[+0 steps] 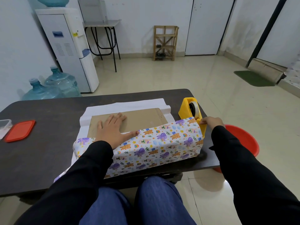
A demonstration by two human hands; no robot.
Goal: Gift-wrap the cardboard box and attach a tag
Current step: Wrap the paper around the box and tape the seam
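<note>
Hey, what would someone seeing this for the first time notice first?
The bright cartoon-animal wrapping paper stands out, folded up over the near side of the cardboard box, pinned by the flat left hand. To its right, the right hand pinches the front of the yellow tape dispenser. A red basin sits on the floor past the right edge of the table.
</note>
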